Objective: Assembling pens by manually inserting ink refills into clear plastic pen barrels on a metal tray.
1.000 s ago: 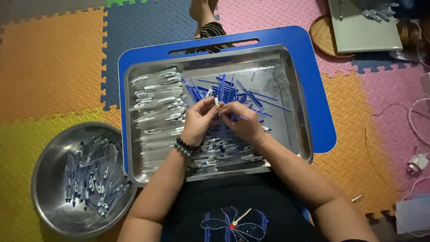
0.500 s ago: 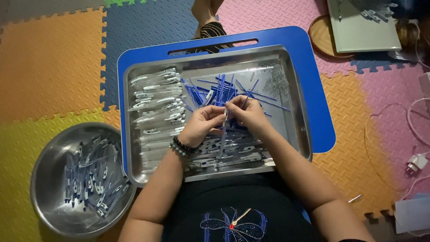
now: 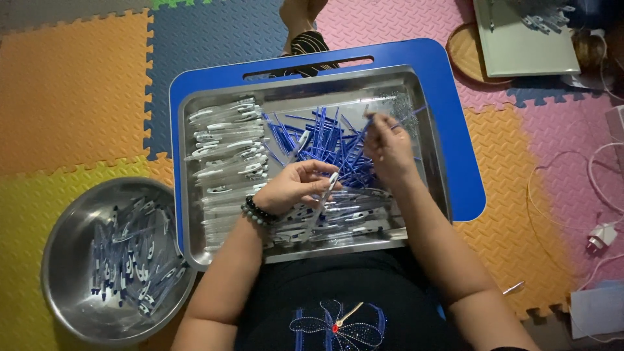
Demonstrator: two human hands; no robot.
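Shiny steel tray [image 3: 426, 117], glossy blue plastic refills [image 3: 318, 133], foam mats [image 3: 71, 84]

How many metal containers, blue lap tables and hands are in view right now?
Rectangular steel tray: 1
Round steel bowl: 1
Blue plastic lap table: 1
Hands: 2, left hand holding a clear pen barrel, right hand pinching a thin blue refill
Total: 5

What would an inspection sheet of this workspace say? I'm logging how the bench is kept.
Surface: blue lap table on coloured foam mats.
Job's things: steel tray with clear pen barrels on one side and blue refills in the middle; steel bowl of pens on the floor.
Clutter: wooden plate, flat box.
Grippers: left hand holds a pen barrel; right hand pinches a refill.
Cables: white cord and plug.
Surroundings: another person's foot.
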